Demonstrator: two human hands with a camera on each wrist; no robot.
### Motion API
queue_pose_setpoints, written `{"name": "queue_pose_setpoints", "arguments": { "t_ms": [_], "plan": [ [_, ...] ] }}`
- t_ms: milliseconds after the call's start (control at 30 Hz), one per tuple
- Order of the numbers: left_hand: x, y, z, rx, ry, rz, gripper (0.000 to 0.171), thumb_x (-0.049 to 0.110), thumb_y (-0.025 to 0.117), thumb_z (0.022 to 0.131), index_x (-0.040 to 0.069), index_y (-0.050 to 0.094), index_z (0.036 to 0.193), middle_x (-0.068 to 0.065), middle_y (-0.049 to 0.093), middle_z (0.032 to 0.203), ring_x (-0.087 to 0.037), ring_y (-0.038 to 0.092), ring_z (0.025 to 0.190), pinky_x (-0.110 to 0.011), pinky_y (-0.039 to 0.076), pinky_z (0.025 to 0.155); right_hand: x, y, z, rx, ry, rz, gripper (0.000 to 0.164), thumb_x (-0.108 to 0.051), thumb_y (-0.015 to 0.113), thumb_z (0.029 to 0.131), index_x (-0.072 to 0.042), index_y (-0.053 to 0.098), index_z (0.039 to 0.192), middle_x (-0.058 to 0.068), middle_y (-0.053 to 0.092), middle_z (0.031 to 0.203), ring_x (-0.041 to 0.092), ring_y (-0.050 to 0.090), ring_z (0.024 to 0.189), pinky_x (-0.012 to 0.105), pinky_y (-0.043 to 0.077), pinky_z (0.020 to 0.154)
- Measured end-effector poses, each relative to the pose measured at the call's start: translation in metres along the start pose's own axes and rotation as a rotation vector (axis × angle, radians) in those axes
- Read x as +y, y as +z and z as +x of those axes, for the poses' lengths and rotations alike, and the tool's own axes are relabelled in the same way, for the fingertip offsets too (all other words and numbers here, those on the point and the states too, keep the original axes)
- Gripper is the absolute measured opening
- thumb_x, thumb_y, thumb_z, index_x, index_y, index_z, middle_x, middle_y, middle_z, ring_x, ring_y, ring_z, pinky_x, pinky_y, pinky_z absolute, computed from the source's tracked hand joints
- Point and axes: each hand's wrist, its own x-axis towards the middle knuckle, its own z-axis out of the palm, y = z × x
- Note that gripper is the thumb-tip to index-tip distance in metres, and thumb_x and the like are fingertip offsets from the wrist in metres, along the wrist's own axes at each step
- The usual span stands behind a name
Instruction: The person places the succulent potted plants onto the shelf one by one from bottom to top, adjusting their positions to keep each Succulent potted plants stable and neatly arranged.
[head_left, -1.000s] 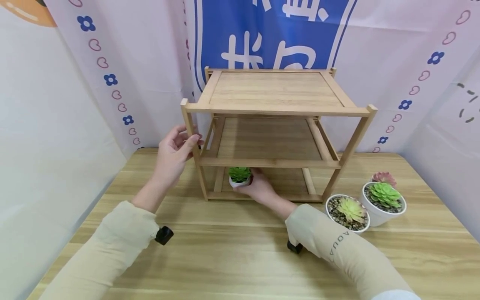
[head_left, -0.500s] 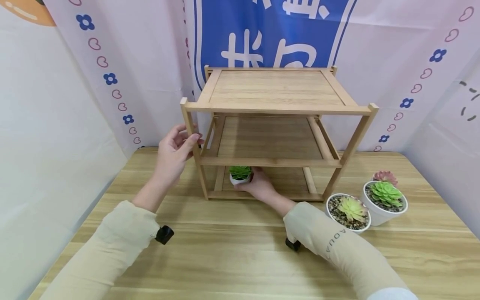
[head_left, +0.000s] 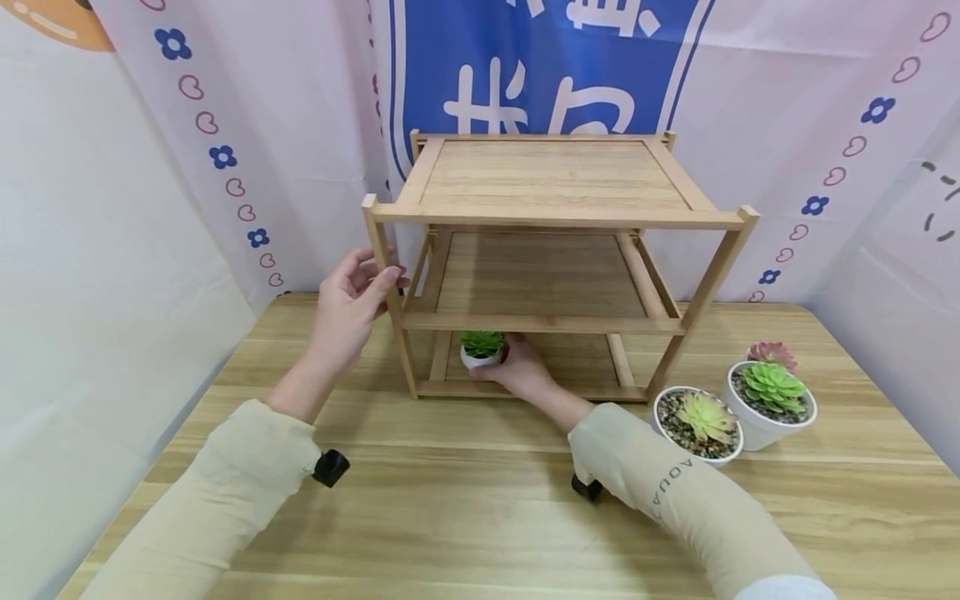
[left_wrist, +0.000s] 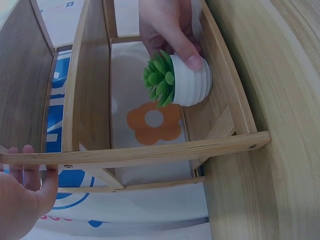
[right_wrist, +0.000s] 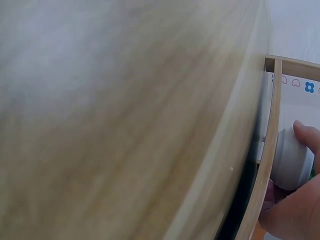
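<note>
A small green potted succulent in a white pot sits low at the left of the bottom shelf of a three-tier wooden rack. My right hand reaches in from the front and grips the pot from its right side. In the left wrist view the ridged white pot shows with my thumb across it, close over the bottom board. The right wrist view catches only part of the pot between fingers and thumb. My left hand holds the rack's front left post, thumb in front and fingers behind.
At the rack's right front corner stand a yellow-green succulent and a bright green succulent in white pots, with a reddish succulent behind. The wooden table spreads in front. A printed curtain hangs behind the rack.
</note>
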Motion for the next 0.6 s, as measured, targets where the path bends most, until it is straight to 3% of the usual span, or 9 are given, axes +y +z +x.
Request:
{"name": "queue_pose_setpoints", "arguments": {
  "t_ms": [167, 600],
  "plan": [
    [0.000, 0.000, 0.000, 0.002, 0.000, -0.006, 0.034, 0.013, 0.059, 0.105, 0.000, 0.053, 0.136, -0.003, 0.069, 0.109, -0.015, 0.066, 0.101, -0.043, 0.051, 0.105, 0.001, -0.001, 0.000, -0.006, 0.004, -0.004, 0.080, -0.017, 0.088, 0.083, 0.001, 0.045, 0.149, 0.022, 0.053, 0.142, 0.037, 0.052, 0.130, 0.048, 0.045, 0.107],
    [0.000, 0.001, -0.001, 0.000, 0.001, -0.001, 0.035, 0.015, 0.059, 0.106, 0.000, 0.052, 0.136, 0.005, 0.069, 0.106, -0.015, 0.066, 0.102, -0.045, 0.049, 0.107, -0.002, -0.011, -0.006, -0.092, 0.024, 0.092, 0.080, -0.009, 0.085, 0.085, -0.001, 0.043, 0.152, 0.020, 0.054, 0.139, 0.035, 0.056, 0.123, 0.044, 0.051, 0.099]
  ]
}}
